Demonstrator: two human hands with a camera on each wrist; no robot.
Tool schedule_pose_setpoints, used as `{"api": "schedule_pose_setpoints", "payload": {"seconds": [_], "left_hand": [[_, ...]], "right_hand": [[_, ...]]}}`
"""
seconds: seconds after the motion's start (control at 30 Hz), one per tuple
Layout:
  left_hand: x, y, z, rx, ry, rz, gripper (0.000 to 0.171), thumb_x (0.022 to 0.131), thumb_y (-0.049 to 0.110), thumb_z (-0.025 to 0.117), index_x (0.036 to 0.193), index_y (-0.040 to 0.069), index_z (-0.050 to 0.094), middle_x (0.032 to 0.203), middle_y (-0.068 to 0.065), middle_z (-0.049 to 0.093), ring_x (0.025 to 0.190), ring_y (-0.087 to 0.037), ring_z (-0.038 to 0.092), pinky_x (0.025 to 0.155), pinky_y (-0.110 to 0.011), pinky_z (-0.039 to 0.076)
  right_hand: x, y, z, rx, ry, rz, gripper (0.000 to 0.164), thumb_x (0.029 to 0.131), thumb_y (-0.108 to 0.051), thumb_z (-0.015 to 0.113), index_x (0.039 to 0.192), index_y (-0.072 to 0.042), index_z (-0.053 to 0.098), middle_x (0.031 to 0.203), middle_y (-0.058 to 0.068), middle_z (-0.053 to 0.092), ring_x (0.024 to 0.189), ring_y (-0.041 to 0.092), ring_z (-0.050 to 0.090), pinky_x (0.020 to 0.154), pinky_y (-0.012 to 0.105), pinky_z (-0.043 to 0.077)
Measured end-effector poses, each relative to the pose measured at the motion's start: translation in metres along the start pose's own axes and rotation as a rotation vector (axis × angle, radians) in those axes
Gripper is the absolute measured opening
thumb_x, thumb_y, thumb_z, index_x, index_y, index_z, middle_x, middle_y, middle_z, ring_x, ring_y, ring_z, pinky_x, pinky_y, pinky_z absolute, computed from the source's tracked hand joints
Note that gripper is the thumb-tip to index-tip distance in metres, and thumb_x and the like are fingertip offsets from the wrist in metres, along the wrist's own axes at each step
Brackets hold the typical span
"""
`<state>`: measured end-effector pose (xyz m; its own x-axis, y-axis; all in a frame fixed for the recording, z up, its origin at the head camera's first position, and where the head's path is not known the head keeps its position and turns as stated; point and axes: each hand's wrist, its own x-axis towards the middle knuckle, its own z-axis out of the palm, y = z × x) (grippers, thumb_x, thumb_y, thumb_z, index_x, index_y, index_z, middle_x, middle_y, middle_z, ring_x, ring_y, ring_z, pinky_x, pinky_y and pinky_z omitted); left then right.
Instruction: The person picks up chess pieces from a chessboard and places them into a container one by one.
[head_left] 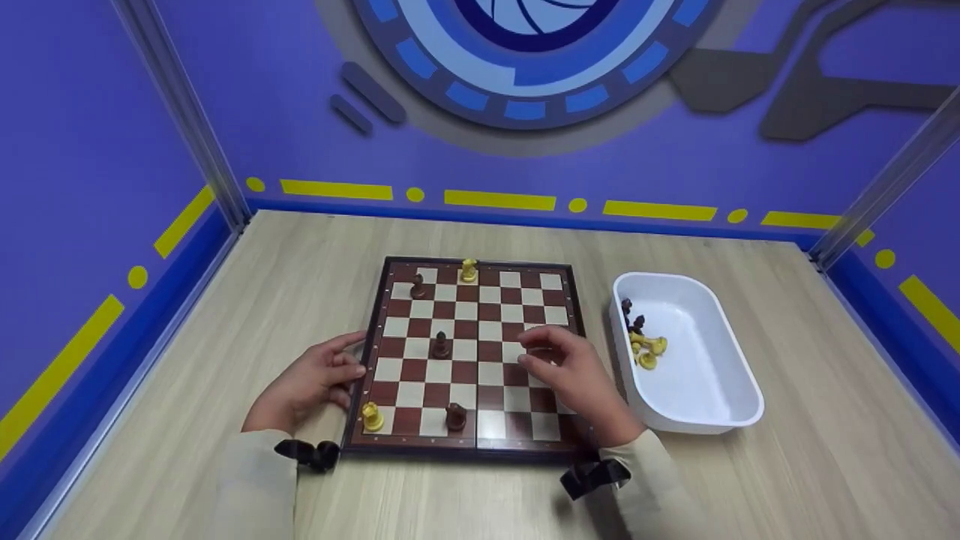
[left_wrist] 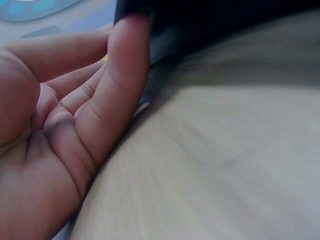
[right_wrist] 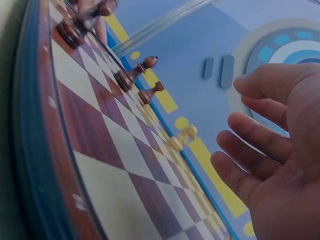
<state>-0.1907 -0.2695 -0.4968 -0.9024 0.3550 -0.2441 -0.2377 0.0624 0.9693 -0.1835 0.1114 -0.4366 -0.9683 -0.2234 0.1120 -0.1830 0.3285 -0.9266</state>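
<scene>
A brown-and-cream chessboard lies flat on the table. My left hand is at its left side, fingertips touching the dark edge in the left wrist view. Above the board's right half hovers my right hand, fingers loosely bent, thumb and fingertips apart, nothing between them. On the left half stand a gold rook, a dark knight, a dark bishop and another dark piece. A gold knight stands near the far edge. My right hand hides part of the board.
A white plastic tub stands right of the board, close to my right forearm. Several gold pieces and dark pieces lie along its left side. Blue panels wall the table at the back and sides.
</scene>
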Motion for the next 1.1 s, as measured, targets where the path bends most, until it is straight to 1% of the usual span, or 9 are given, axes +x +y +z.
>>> {"api": "schedule_pose_setpoints", "payload": {"seconds": [0.1,0.13,0.2,0.33,0.53,0.63,0.8,0.97,1.1], "left_hand": [[0.000,0.001,0.001,-0.001,0.004,-0.003,0.072,0.095,0.005,0.059,0.155,0.008,0.020,0.087,0.001,0.060,0.054,-0.010,0.061,0.054,-0.031,0.059],[0.000,0.001,0.001,-0.001,0.007,-0.004,0.072,0.095,0.006,0.059,0.155,0.008,0.020,0.087,0.001,0.060,0.054,-0.010,0.061,0.054,-0.031,0.059],[0.000,0.000,0.001,-0.001,0.009,-0.003,0.072,0.095,0.006,0.060,0.155,0.009,0.020,0.087,0.001,0.060,0.054,-0.011,0.061,0.054,-0.032,0.059],[0.000,0.000,0.001,-0.006,0.009,-0.002,0.072,0.094,0.005,0.060,0.155,0.008,0.021,0.086,0.001,0.060,0.055,-0.010,0.061,0.054,-0.031,0.059],[0.001,0.000,0.000,-0.010,-0.002,0.014,0.072,0.094,0.005,0.060,0.154,0.006,0.020,0.085,0.002,0.060,0.056,-0.009,0.061,0.053,-0.030,0.059],[0.000,-0.001,0.001,-0.007,-0.006,0.018,0.073,0.094,0.007,0.061,0.154,0.005,0.019,0.086,0.002,0.060,0.056,-0.010,0.062,0.054,-0.030,0.059],[0.001,0.000,0.000,-0.003,0.004,0.007,0.073,0.094,0.006,0.061,0.155,0.007,0.020,0.087,0.001,0.061,0.057,-0.010,0.063,0.055,-0.031,0.059],[0.001,0.000,0.000,0.003,0.014,-0.001,0.071,0.094,0.004,0.060,0.154,0.009,0.023,0.087,0.000,0.061,0.057,-0.010,0.062,0.055,-0.031,0.059],[0.001,-0.001,0.001,0.007,0.015,-0.005,0.070,0.094,0.004,0.059,0.154,0.009,0.023,0.088,0.000,0.061,0.057,-0.011,0.062,0.055,-0.031,0.059]], "right_hand": [[0.001,0.013,0.006,0.047,-0.034,0.012,0.030,0.083,-0.012,0.075,0.111,-0.006,0.067,0.115,0.015,0.065,0.109,0.030,0.062,0.096,0.036,0.052],[0.001,0.013,0.008,0.061,-0.046,0.015,0.030,0.083,-0.012,0.075,0.112,-0.007,0.067,0.115,0.015,0.065,0.110,0.030,0.062,0.098,0.039,0.051],[0.000,0.012,0.011,0.075,-0.070,0.004,0.030,0.084,-0.012,0.074,0.112,-0.007,0.066,0.115,0.015,0.065,0.111,0.029,0.062,0.099,0.042,0.050],[-0.002,0.009,0.017,0.052,-0.106,-0.038,0.029,0.084,-0.014,0.074,0.111,-0.006,0.067,0.113,0.014,0.067,0.110,0.030,0.063,0.098,0.043,0.051],[-0.004,0.008,0.024,0.022,-0.139,-0.058,0.031,0.084,-0.021,0.076,0.111,-0.007,0.068,0.113,0.014,0.067,0.108,0.030,0.065,0.098,0.041,0.052],[-0.006,0.009,0.029,0.023,-0.162,-0.068,0.032,0.084,-0.022,0.076,0.111,-0.006,0.068,0.114,0.012,0.067,0.107,0.030,0.065,0.098,0.038,0.053],[-0.007,0.010,0.036,0.048,-0.189,-0.118,0.030,0.085,-0.018,0.074,0.110,-0.003,0.067,0.113,0.010,0.066,0.108,0.032,0.063,0.097,0.036,0.054],[-0.009,0.011,0.045,0.039,-0.227,-0.165,0.029,0.086,-0.017,0.073,0.110,-0.003,0.067,0.111,0.015,0.067,0.103,0.031,0.065,0.096,0.037,0.054],[-0.010,0.011,0.052,0.038,-0.259,-0.157,0.028,0.086,-0.019,0.074,0.110,-0.005,0.068,0.110,0.013,0.068,0.101,0.028,0.067,0.095,0.036,0.055]]}}
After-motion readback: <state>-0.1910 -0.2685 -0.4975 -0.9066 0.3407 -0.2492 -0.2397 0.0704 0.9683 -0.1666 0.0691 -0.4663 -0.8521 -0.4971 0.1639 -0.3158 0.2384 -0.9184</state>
